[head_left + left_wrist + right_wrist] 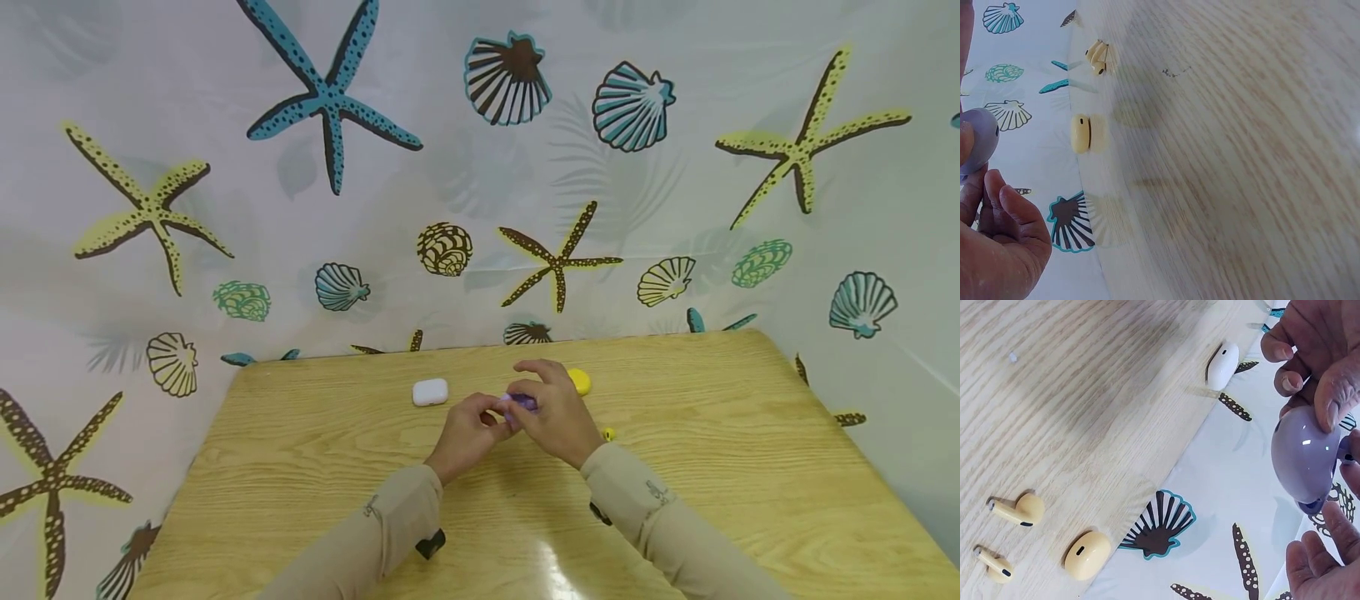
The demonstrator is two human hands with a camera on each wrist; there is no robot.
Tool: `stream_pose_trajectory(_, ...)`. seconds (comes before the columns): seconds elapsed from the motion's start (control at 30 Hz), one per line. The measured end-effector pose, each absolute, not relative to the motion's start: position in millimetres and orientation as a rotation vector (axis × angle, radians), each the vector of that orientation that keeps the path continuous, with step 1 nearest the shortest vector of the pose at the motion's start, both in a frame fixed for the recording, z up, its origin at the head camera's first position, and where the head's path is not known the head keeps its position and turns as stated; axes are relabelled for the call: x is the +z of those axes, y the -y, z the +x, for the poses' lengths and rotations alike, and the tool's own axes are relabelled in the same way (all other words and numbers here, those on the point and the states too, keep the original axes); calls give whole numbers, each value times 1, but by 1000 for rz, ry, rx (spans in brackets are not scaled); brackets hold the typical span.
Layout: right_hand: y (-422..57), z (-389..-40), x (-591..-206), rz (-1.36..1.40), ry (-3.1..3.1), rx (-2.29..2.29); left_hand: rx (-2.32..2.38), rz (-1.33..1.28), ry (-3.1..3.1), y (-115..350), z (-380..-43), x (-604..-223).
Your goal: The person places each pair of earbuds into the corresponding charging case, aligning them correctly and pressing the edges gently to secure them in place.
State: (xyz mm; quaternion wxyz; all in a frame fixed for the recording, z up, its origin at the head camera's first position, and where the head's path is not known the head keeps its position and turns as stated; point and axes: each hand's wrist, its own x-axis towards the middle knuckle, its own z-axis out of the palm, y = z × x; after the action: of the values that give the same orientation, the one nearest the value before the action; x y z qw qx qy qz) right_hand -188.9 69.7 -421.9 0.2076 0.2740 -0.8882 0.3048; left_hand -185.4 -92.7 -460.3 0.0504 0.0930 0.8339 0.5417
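The left hand (468, 435) grips a glossy purple earbud case (1305, 453), its thumb lying across the case in the right wrist view. A small purple earbud (1346, 450) shows beside the case at the right edge of that view. Close against it, the right hand (557, 414) pinches this earbud between thumb and forefinger, while its other fingers stand apart from the case. From the left wrist camera the case is cut off by the frame edge. The hands partly cover the inside of the case. Both hands are held above the wooden table (315, 467).
At the table's back, left of the hands, lies a white earbud case (430, 392). A yellow case (579, 382) sits behind the right hand. Two yellow earbuds (1019, 511) lie near it. A shell-printed cloth (480, 183) hangs behind the table.
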Motion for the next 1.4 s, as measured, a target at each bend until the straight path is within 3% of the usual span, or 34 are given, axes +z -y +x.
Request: stream_pose_trajectory(1.4,-83,-189,-419,964,2462,671,1691,277,-2510,91,-186,-461)
